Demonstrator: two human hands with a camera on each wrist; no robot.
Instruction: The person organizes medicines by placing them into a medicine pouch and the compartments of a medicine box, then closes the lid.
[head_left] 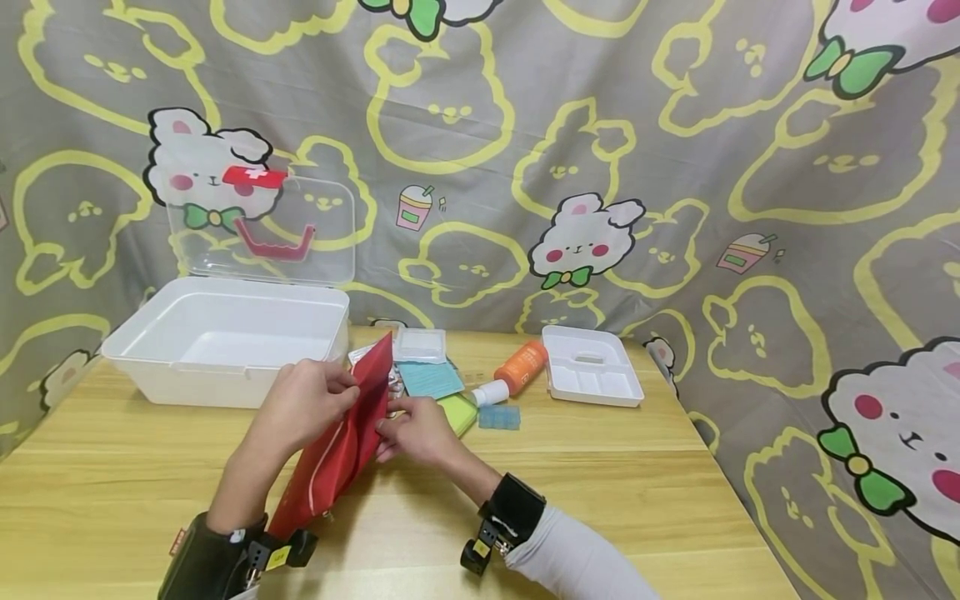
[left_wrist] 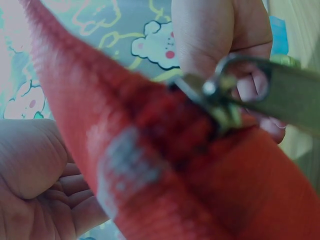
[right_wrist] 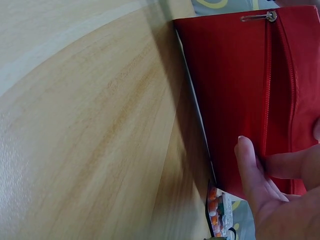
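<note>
A red zip pouch (head_left: 337, 442) stands tilted on edge over the table, its zipper undone along one side. My left hand (head_left: 309, 402) grips its upper edge from the left, with fingers bent over the fabric. From the other side my right hand (head_left: 422, 432) pinches the pouch at the zipper opening. In the right wrist view, the fingers (right_wrist: 247, 165) of that hand lie along the zipper, and the metal zipper pull (right_wrist: 257, 18) sits at the far end. The left wrist view shows the red fabric and the pull close up and blurred. The pouch's inside is hidden.
A white box (head_left: 225, 333) with its clear lid raised stands at the back left. Behind the pouch lie blue packets (head_left: 431, 379), a yellow-green item (head_left: 459, 412), an orange bottle (head_left: 521, 367) and a small blue case (head_left: 498, 417). A white divided tray (head_left: 592, 367) sits right.
</note>
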